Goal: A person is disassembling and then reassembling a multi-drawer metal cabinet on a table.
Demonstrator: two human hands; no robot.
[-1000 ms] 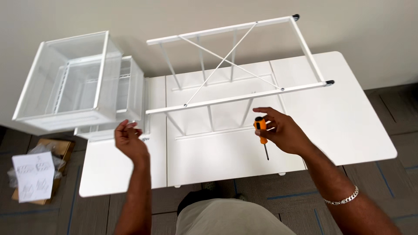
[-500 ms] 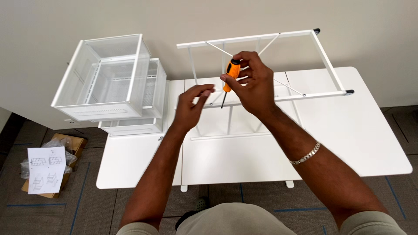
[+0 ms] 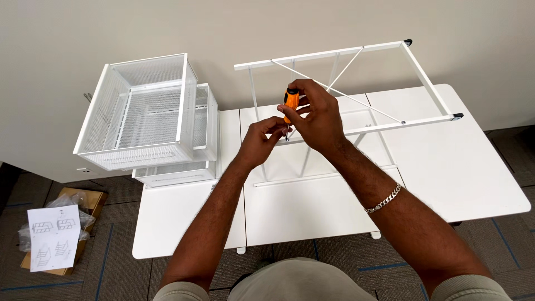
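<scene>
A white table (image 3: 446,184) carries everything in view, and lying on it, directly behind and beneath the hands, is a white metal frame (image 3: 356,53) with crossed diagonal braces; well off to the left of the hands sit stacked white mesh baskets (image 3: 145,111), and lower left, on the floor, an instruction sheet (image 3: 53,237) rests on a cardboard box (image 3: 83,200). The person's right hand (image 3: 315,120) is closed around the orange handle of a screwdriver (image 3: 290,102), held nearly upright with the shaft pointing down towards the frame's near rail. The left hand (image 3: 262,139) is pinched at the shaft's lower end, fingertips meeting just beside the tip; whether a screw sits between them is too small to tell. To do this well, the tip should probably be seated squarely in the fastener and the shaft kept in line with it, the left fingers steadying only until the thread bites. Compared with half a second earlier, both hands hold much the same pose over the frame, the left fingers now drawn closer to the tip.
</scene>
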